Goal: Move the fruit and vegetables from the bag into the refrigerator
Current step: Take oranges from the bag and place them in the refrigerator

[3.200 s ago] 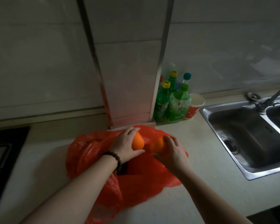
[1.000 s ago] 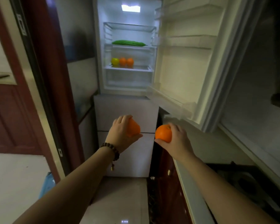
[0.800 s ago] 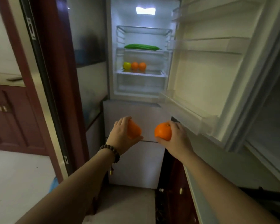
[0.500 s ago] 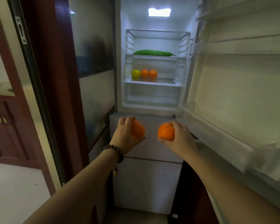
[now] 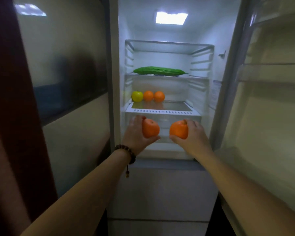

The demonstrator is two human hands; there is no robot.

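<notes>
The left hand (image 5: 134, 133) holds one orange (image 5: 150, 128) and the right hand (image 5: 192, 135) another orange (image 5: 178, 129), each grip curled round its fruit. Both hover before the open fridge (image 5: 162, 111), below the shelf edge.

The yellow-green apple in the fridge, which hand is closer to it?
Left. The left hand is just below the yellow-green apple; the right hand is farther right.

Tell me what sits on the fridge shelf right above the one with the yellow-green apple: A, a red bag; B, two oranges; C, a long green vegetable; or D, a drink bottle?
C: a long green vegetable lies alone on the shelf above the yellow-green apple, which shares its own shelf with two oranges.
</notes>
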